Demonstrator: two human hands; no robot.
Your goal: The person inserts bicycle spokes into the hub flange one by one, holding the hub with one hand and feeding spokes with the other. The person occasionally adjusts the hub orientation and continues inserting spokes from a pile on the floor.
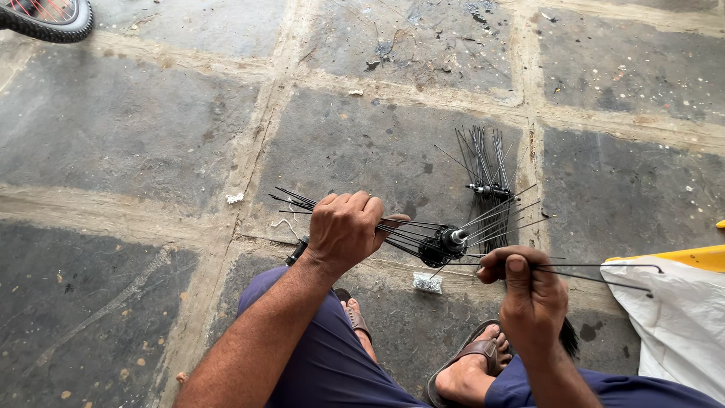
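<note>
**Hub and spokes held over stone floor**

Hub (444, 245), a black metal spool with a pale silvery axle end, is sitting in the air between both hands, just above the person's knees. Thin, straight black wire spokes (495, 219) are fanning out of it to both sides. The left hand (343, 229) is closing around a bunch of spokes (291, 200) on the hub's left, fingers curled over them. The right hand (529, 291) is pinching 2 loose spokes (604, 270) between thumb and forefinger; these are running right, with bent ends, over a white plastic sack (672, 325). What the sack is holding is hidden. A yellow edge (698, 257) is showing just above the sack.

Behind the hub, a second bundle (483, 162) of black spokes is lying on the floor (151, 136), which is rough grey stone slabs with sandy joints. A knobby rubber tyre (49, 19) is peeking in at the top left. Brown sandals (472, 351) are covering the feet.
</note>
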